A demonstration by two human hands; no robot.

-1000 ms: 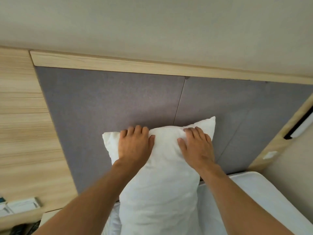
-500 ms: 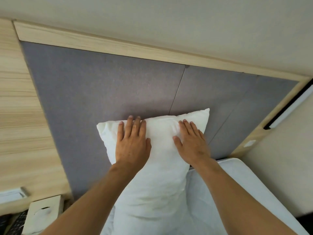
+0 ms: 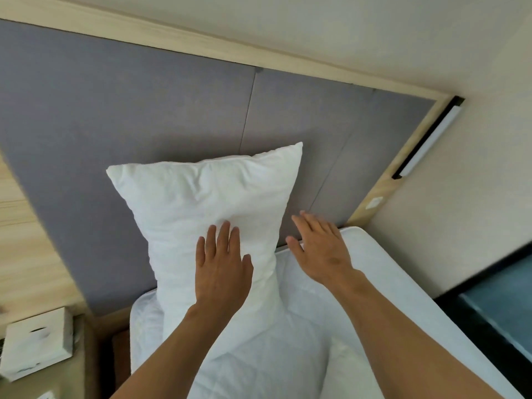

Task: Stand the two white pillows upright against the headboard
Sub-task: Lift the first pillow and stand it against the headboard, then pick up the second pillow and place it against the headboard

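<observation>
One white pillow [image 3: 201, 203] stands upright on the bed, leaning against the grey padded headboard [image 3: 121, 105]. My left hand [image 3: 221, 269] lies flat with spread fingers on the pillow's lower front. My right hand [image 3: 319, 249] hovers open just right of the pillow, off its surface, above the mattress. A rounded white shape at the bottom right, between my arms, may be the second pillow [image 3: 345, 367]; I cannot tell for sure.
The white mattress [image 3: 383, 272] runs to the right and toward me. A white tissue box [image 3: 34, 341] sits on a nightstand at the lower left. A wooden frame with a light strip [image 3: 429, 139] borders the headboard on the right, next to a dark panel [image 3: 495, 306].
Both hands slid down from the pillow's top edge. My left hand now rests lower on the pillow, my right hand has come off it to the right. The view tilted down and right.
</observation>
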